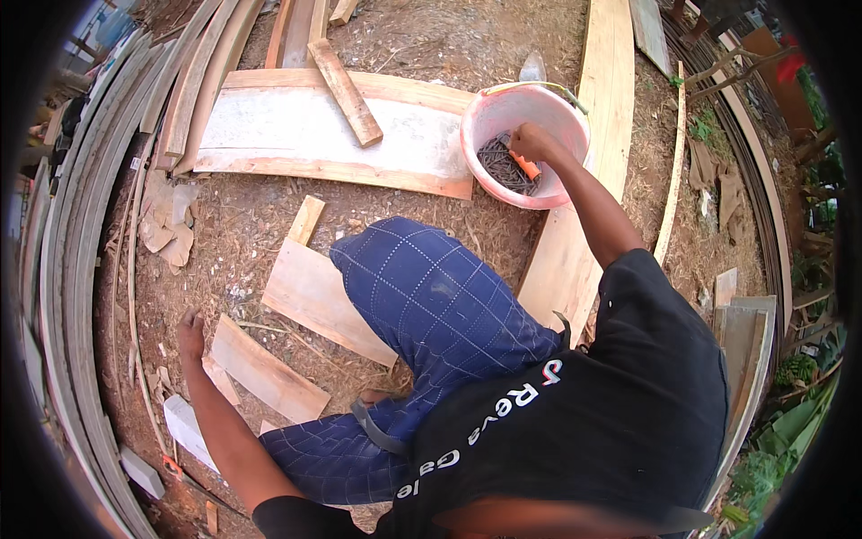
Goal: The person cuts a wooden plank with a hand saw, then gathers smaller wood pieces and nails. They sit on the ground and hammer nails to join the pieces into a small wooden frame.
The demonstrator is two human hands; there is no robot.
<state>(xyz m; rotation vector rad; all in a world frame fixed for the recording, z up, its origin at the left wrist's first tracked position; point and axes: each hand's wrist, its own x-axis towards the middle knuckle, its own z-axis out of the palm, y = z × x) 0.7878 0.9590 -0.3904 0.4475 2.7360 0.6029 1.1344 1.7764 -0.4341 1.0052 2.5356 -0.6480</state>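
My right hand (533,142) reaches into a pink-white bucket (575,135) that holds a heap of nails (503,166). Its fingers are closed at an orange handle (525,166); the rest of that tool is hidden. Out to the left, my left hand (190,336) hangs over the ground with its fingers curled in and nothing visible in them. Close to it lie a short sawn board (269,370) and a white block (189,431).
A long board panel (332,130) lies ahead, with a short wood piece (346,94) across it. A long plank (606,117) runs beside the bucket. Stacked boards (76,269) line the left. Another board (323,301) lies by my knee (422,278). A saw (193,476) rests lower left.
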